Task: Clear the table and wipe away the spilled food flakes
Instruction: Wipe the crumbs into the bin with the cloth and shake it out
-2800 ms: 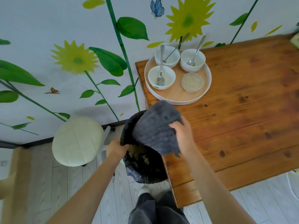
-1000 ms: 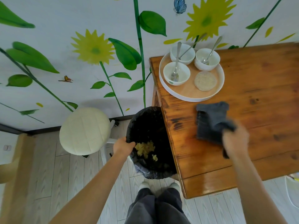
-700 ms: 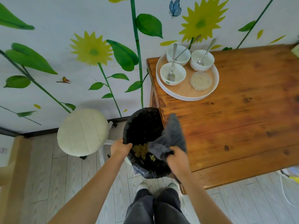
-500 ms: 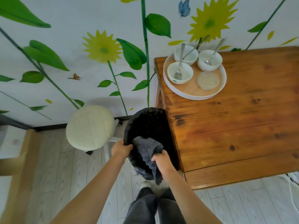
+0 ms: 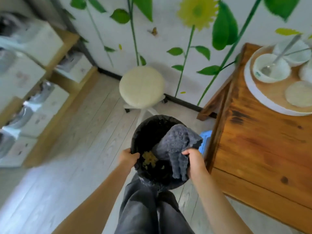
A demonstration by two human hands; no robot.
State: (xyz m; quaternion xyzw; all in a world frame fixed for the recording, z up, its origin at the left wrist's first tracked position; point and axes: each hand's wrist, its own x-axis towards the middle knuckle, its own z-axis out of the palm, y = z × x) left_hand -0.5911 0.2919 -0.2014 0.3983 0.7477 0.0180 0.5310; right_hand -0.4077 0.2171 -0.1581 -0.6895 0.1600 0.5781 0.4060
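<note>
Head camera, looking down: nearest are the person's dark grey trousers, with both bare forearms reaching forward above them. Left hand grips the near-left rim of a bin lined with a black bag, fingers curled over the edge. Right hand clutches a bunched grey cloth at the bin's right side; part of the cloth hangs down below the fist and the rest spreads up across the bin's opening. Inside the bin, just beside the left hand, lies a small heap of yellowish food flakes. A bit of blue shows between the bin and the table; what it is cannot be told. To the right stands the wooden table, its left edge close to the bin. Farther along the table, at its far corner, sits a round white-rimmed tray carrying a white bowl with a spoon in it, a second bowl behind, and a pale round disc. Beyond the bin a cream round stool stands on the pale plank floor. Blurred shelves with white boxes line the left side. Farthest off, the wall is painted with sunflowers, green leaves and a butterfly.
</note>
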